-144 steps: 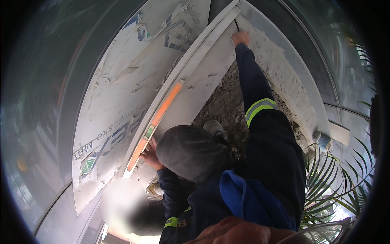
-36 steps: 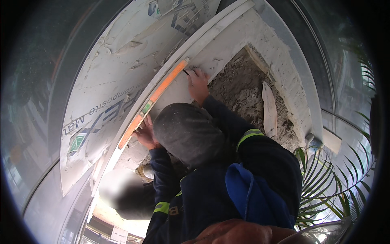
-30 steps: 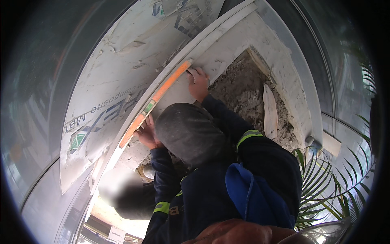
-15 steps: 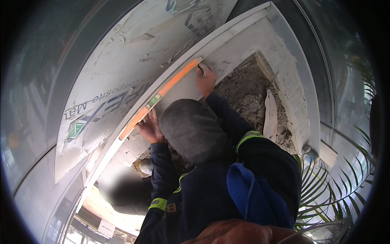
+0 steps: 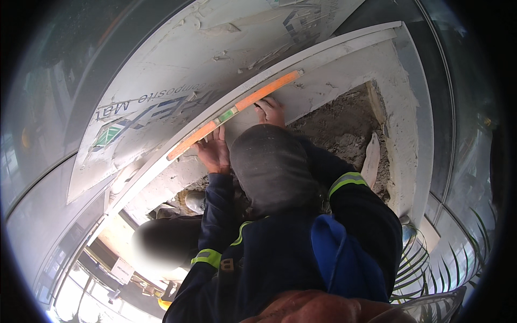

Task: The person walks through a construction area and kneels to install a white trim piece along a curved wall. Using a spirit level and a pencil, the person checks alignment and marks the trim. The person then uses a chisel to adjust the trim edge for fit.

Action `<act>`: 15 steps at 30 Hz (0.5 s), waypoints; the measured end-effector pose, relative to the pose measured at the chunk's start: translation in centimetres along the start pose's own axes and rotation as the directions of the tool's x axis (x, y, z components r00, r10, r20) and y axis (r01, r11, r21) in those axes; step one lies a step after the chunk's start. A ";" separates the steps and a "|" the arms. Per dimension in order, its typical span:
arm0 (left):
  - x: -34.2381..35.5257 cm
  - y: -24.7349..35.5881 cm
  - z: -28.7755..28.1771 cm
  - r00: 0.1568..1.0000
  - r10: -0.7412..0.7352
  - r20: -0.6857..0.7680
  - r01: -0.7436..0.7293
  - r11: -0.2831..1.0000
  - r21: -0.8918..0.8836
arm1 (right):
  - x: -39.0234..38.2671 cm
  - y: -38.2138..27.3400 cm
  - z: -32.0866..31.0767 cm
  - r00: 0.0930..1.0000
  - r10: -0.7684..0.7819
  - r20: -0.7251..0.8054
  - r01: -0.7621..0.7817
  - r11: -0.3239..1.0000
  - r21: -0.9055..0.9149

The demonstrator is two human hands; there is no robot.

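An orange spirit level with a green middle section lies along the pale, straight-edged board. My left hand, its palm toward me and fingers raised, holds the level's lower side left of the green section. With bent fingers, my right hand grips the same side farther right. The fingertips of both hands are partly hidden at the level. Below the board, rough grey mortar fills an opening with pale edges.
A printed white panel smeared with mortar leans behind the board. A pale, narrow piece lies on the mortar. My dark grey knee rises between my arms. Palm fronds stand at lower right, dark glossy panels beyond.
My right hand has shifted from the level's far right end toward its middle. My left hand stays left of the green section. The whole scene sits a little farther right in view.
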State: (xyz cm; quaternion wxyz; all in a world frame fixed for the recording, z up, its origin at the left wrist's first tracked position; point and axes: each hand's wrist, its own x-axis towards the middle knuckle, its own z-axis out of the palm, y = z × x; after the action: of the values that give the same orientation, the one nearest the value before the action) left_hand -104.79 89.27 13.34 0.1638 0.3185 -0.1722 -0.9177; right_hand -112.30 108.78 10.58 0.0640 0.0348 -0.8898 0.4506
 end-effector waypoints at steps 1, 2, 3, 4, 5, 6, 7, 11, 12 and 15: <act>-0.1 0.0 0.2 1.000 0.008 -0.009 -0.008 1.000 0.010 | -0.1 0.0 0.0 1.000 -0.020 0.010 0.020 1.000 0.011; -0.1 0.1 0.4 0.999 -0.007 -0.042 0.006 0.999 -0.041 | -0.3 0.1 0.0 0.997 -0.062 0.041 0.063 0.998 -0.007; -0.3 0.1 0.7 0.999 -0.006 -0.047 0.005 1.000 -0.029 | -0.5 0.0 0.0 0.992 -0.105 0.073 0.106 0.994 -0.021; -0.4 0.2 1.2 0.999 -0.003 -0.044 0.002 1.000 -0.014 | -0.6 -0.3 0.0 0.984 -0.150 0.096 0.153 0.988 -0.029; -0.6 0.3 1.6 0.999 0.000 -0.042 0.000 1.000 0.001 | -0.5 -0.6 0.1 0.979 -0.164 0.119 0.167 0.986 -0.014; -0.6 0.4 1.8 0.999 0.003 -0.037 -0.002 1.000 0.012 | -0.2 -0.9 0.4 0.974 -0.176 0.145 0.178 0.984 -0.001; -0.7 0.3 1.8 0.999 0.001 -0.039 -0.001 1.000 0.008 | -0.2 -0.9 0.5 0.967 -0.188 0.172 0.189 0.982 0.008; -0.9 0.3 1.8 0.999 0.001 -0.037 -0.001 1.000 0.005 | -0.5 -1.8 1.1 0.944 -0.226 0.240 0.215 0.974 0.072; -0.8 0.2 1.7 1.000 0.000 -0.027 0.000 1.000 0.011 | -0.7 -2.0 1.1 0.949 -0.195 0.247 0.177 0.980 0.093; -0.7 0.1 1.5 0.999 0.004 -0.049 -0.004 1.000 0.005 | -0.9 -2.7 1.1 0.941 -0.180 0.286 0.161 0.983 0.086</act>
State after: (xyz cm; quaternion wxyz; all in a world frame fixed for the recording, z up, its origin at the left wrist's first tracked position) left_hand -105.20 89.80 14.90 0.1688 0.3409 -0.1711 -0.9088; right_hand -111.16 106.34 11.95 -0.0309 0.1800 -0.8688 0.4602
